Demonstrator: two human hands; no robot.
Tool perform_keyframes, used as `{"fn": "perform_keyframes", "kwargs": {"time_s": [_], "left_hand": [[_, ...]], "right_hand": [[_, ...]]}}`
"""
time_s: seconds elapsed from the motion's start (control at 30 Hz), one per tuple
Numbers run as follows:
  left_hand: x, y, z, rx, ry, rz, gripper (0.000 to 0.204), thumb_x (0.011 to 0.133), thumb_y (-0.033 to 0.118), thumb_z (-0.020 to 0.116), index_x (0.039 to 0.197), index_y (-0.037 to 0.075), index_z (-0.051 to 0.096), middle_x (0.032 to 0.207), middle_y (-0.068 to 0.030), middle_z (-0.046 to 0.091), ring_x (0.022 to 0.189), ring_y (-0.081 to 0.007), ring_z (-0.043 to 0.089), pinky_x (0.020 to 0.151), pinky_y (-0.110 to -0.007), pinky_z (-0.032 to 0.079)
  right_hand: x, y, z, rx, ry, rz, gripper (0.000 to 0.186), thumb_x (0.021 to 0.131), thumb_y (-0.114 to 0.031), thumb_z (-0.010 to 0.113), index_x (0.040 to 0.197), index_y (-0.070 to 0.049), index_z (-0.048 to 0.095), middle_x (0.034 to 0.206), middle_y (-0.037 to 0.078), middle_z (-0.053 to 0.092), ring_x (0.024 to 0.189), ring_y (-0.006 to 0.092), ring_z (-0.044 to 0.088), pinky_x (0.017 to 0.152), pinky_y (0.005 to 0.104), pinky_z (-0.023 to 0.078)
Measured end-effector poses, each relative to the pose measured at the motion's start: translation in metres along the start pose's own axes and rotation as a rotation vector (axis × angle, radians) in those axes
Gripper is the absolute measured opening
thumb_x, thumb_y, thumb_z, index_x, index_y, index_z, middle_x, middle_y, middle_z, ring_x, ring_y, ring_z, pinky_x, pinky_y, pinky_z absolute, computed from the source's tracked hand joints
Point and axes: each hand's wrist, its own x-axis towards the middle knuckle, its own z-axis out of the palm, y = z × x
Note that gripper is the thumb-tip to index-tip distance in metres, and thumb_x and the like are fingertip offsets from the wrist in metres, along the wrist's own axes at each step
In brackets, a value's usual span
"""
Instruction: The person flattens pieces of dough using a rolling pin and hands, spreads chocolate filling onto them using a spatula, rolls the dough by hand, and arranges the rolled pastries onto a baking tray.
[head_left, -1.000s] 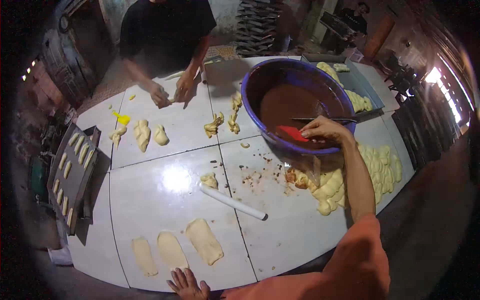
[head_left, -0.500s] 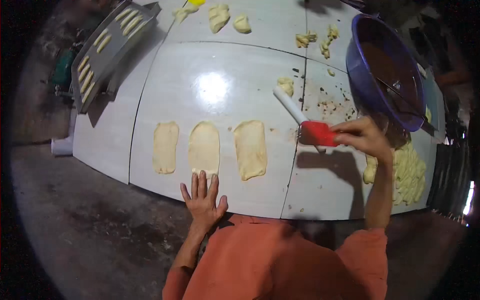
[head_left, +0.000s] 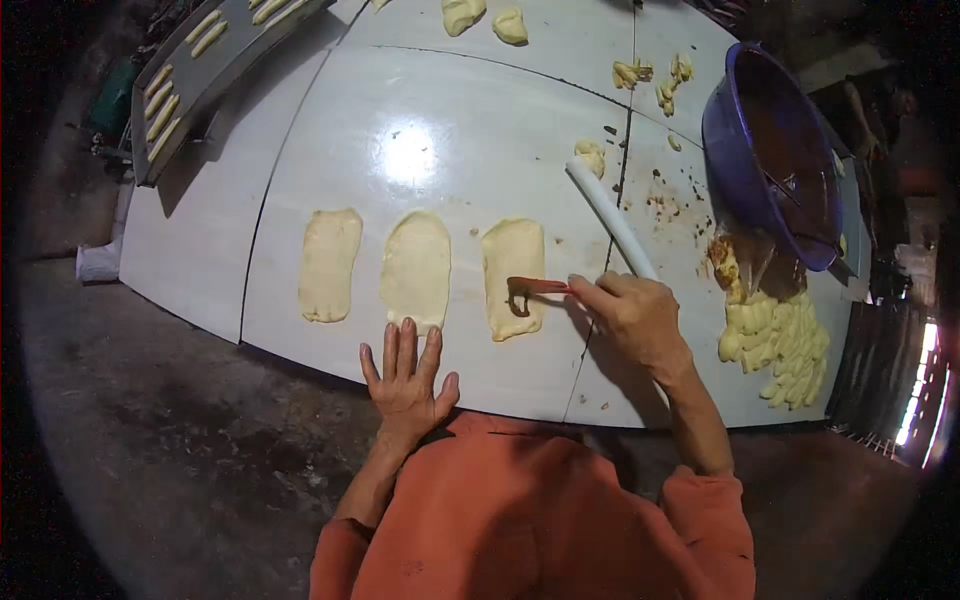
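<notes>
Three flat oblong dough sheets lie side by side on the white table [head_left: 480,120]: a left sheet [head_left: 330,265], a middle sheet [head_left: 417,265] and a right sheet [head_left: 512,248]. My left hand [head_left: 408,388] is spread flat, its fingertips on the near end of the middle sheet. In my right hand [head_left: 637,318] is a red scraper [head_left: 552,287], seen nearly edge-on. Its far edge meets the right sheet, where a dark brown smear of filling [head_left: 518,302] shows. Just beyond that hand a white rolling pin [head_left: 612,220] lies slanted, its near end partly hidden.
A purple basin [head_left: 728,165] with brown filling stands at the right. Near it lie a heap of pale dough strips [head_left: 770,340] and brown crumbs [head_left: 662,205]. Dough lumps [head_left: 510,27] sit at the back. At far left, a metal tray [head_left: 222,72] carries thin dough sticks.
My right hand has moved left and slightly nearer, bringing the scraper from beside the rolling pin onto the right sheet. Brown filling now shows there. My left hand stays at the middle sheet.
</notes>
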Motion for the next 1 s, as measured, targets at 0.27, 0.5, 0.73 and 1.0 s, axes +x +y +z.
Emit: {"fn": "perform_keyframes", "kwargs": {"time_s": [0.27, 0.5, 0.73, 1.0], "left_hand": [[0.003, 0.001, 0.000, -0.067, -0.018, -0.007, 0.068, 0.090, 0.043, 0.066, 0.152, 0.016, 0.058, 0.164, -0.0179, 0.044, 0.154, -0.0393, 0.037, 0.124, -0.069, 0.011], [0.000, 0.001, 0.000, -0.060, -0.014, -0.013, 0.070, 0.090, 0.044, 0.066, 0.154, 0.017, 0.057, 0.164, -0.0162, 0.046, 0.154, -0.0354, 0.038, 0.124, -0.068, 0.014], [0.001, 0.003, -0.003, -0.014, -0.028, 0.004, 0.072, 0.095, 0.045, 0.064, 0.157, 0.011, 0.051, 0.164, -0.0170, 0.044, 0.155, -0.0361, 0.036, 0.124, -0.068, 0.014], [0.011, 0.008, -0.014, -0.050, -0.210, -0.048, 0.084, 0.098, 0.054, 0.062, 0.156, -0.003, 0.042, 0.167, -0.0275, 0.033, 0.158, -0.0429, 0.027, 0.123, -0.071, 0.005]], "right_hand": [[-0.012, -0.006, 0.008, -0.055, 0.016, 0.062, 0.032, 0.086, -0.014, 0.078, 0.117, -0.013, 0.073, 0.076, 0.002, 0.059, 0.062, 0.0179, 0.062, 0.052, 0.0350, 0.050], [-0.023, -0.016, 0.013, -0.021, 0.094, 0.078, 0.023, 0.089, -0.023, 0.081, 0.112, -0.018, 0.077, 0.073, 0.000, 0.061, 0.057, 0.0189, 0.061, 0.050, 0.0345, 0.047], [-0.023, -0.012, 0.017, 0.089, -0.025, 0.185, 0.023, 0.093, -0.022, 0.078, 0.112, -0.011, 0.076, 0.077, 0.005, 0.065, 0.067, 0.0239, 0.068, 0.056, 0.0373, 0.053], [-0.029, 0.055, -0.034, 1.070, 0.111, 0.791, 0.034, 0.097, -0.023, 0.077, 0.122, 0.000, 0.076, 0.080, 0.003, 0.072, 0.058, 0.0028, 0.053, 0.050, 0.0209, 0.040]]}}
